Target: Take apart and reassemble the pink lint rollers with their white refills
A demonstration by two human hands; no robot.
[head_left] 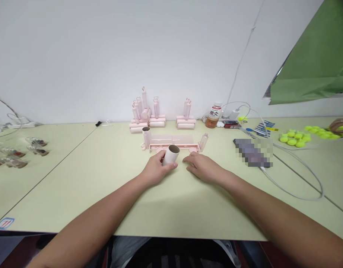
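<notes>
My left hand (156, 168) is wrapped round a white lint roller refill (170, 157), a paper roll with a brown cardboard core, its open end tilted up. To its right, my right hand (200, 165) hovers low by the table with fingers loosely apart and nothing in them. Just beyond both hands lie pink lint roller parts: a long pink tray-like piece (178, 147) and a translucent pink cover (171, 139). Another roll (146, 136) stands upright at their left, and a clear pink handle (204, 141) leans at their right.
Several pink lint rollers (157, 121) stand by the wall, with more (186, 122) to their right. Further right are a drink bottle (214, 116), a phone (252, 153) on a looping cable (294, 199) and yellow-green balls (295, 137). Bagged items (13, 158) lie far left. Another person's hand (340, 125) shows far right.
</notes>
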